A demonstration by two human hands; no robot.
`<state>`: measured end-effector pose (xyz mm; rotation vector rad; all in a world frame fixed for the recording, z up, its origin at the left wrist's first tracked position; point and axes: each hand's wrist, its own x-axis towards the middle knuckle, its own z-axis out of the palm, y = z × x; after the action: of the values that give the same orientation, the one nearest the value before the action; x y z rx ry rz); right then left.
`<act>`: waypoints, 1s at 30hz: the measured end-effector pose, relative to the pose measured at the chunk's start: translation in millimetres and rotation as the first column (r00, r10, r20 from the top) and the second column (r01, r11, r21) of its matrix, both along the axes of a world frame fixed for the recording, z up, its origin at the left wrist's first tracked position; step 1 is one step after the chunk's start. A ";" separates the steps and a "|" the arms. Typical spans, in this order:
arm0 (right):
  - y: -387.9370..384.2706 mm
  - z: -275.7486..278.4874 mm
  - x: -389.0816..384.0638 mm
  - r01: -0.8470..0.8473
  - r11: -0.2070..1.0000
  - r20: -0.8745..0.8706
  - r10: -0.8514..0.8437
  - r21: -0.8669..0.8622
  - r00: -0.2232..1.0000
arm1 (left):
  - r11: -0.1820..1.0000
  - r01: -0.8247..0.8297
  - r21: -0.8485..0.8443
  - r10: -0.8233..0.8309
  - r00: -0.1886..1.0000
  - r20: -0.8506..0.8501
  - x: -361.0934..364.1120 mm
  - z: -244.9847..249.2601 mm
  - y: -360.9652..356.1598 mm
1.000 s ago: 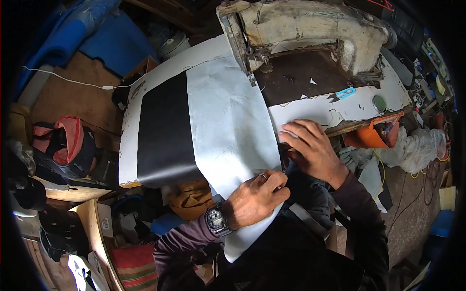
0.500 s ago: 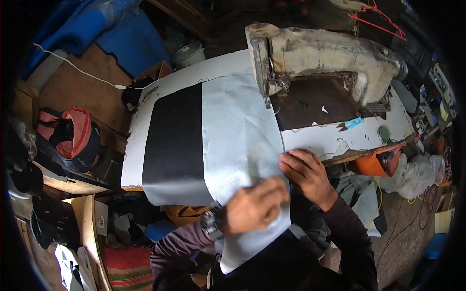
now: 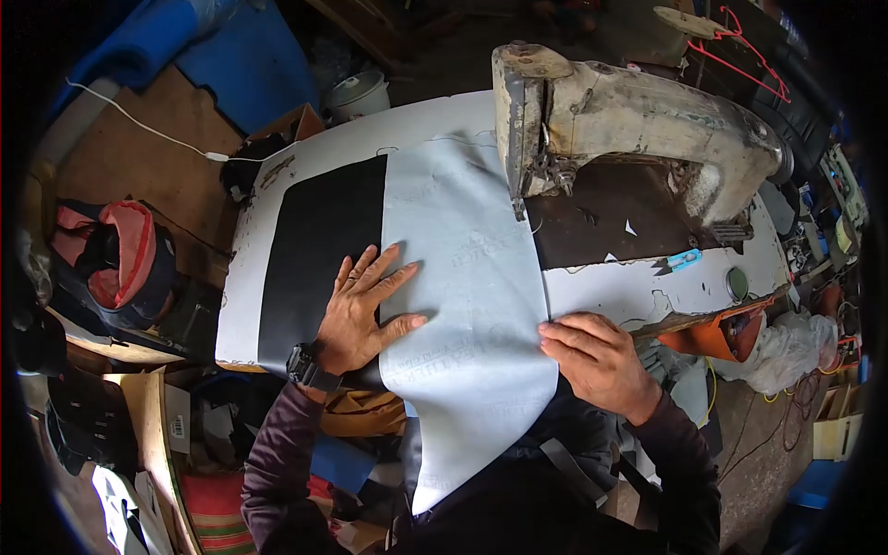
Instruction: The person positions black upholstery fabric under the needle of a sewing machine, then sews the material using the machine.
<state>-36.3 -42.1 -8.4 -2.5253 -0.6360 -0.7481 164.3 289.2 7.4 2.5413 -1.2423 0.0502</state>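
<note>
Two hands [image 3: 370, 305] [image 3: 597, 356] press fabric [image 3: 462, 277] on cluttered workshop table [image 3: 647, 282].

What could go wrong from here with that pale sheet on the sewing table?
1. Much of the pale sheet hangs off the near edge of the table; its weight might drag it out of line with the black panel, as only the left hand presses it flat.
2. The right hand rests only at the sheet's right edge, so it may crease beside the sewing machine.
</note>
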 end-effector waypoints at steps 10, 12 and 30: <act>-9.9 5.7 9.6 0.016 0.994 -0.046 -0.021 -0.107 0.999 | 0.999 -0.005 0.036 0.006 0.999 -0.044 13.0 2.3 -5.3; -11.2 7.8 15.5 0.024 0.995 -0.058 -0.030 -0.093 0.998 | 1.000 -0.013 0.024 0.014 0.999 -0.052 17.2 4.4 -8.7; -28.1 18.1 72.3 0.039 0.991 -0.106 -0.052 -0.128 0.993 | 0.999 -0.053 0.005 0.053 0.999 0.001 82.1 -7.9 -29.4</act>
<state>36.1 -70.2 9.8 -2.6832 -0.6075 -0.5972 246.4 259.7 -0.5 2.5788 -1.1771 0.0594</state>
